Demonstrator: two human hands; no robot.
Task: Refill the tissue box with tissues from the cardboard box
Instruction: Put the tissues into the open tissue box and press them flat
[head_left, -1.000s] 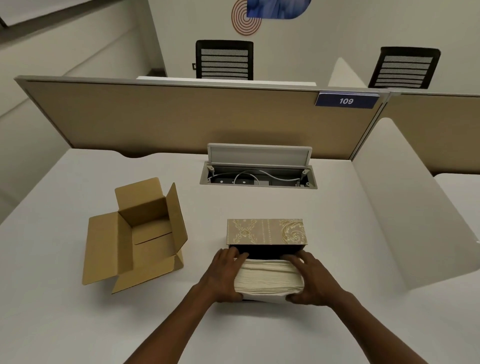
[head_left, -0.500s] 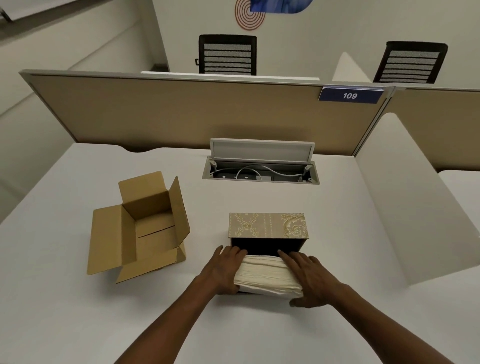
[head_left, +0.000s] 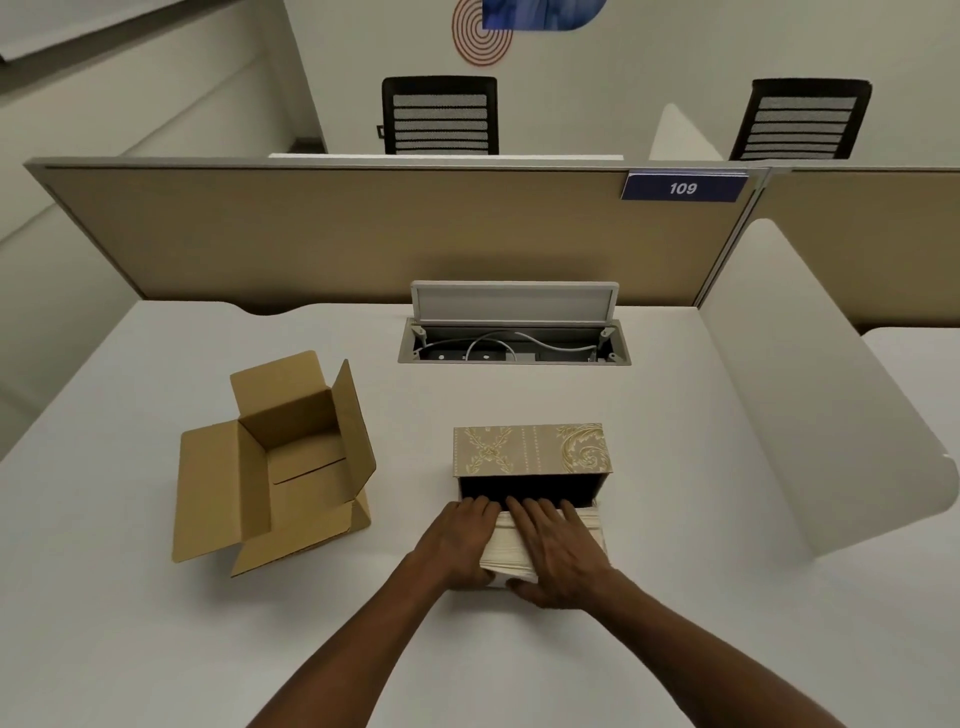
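Centre frame, I see the cream tissues (head_left: 501, 556), a soft layered stack, half inside the dark mouth of the gold-patterned tissue box (head_left: 530, 451). My left hand (head_left: 457, 540) cups its left end. My right hand (head_left: 558, 556) lies flat on top, thumb hooked under. The brown cardboard box (head_left: 275, 462) sits left of them, flaps splayed.

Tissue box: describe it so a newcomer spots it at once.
On the white desk, look nearer than the open cable hatch. The tissue box sits there, tissues at its dark opening. Unlike the plain brown cardboard box to its left, it bears a gold floral pattern.
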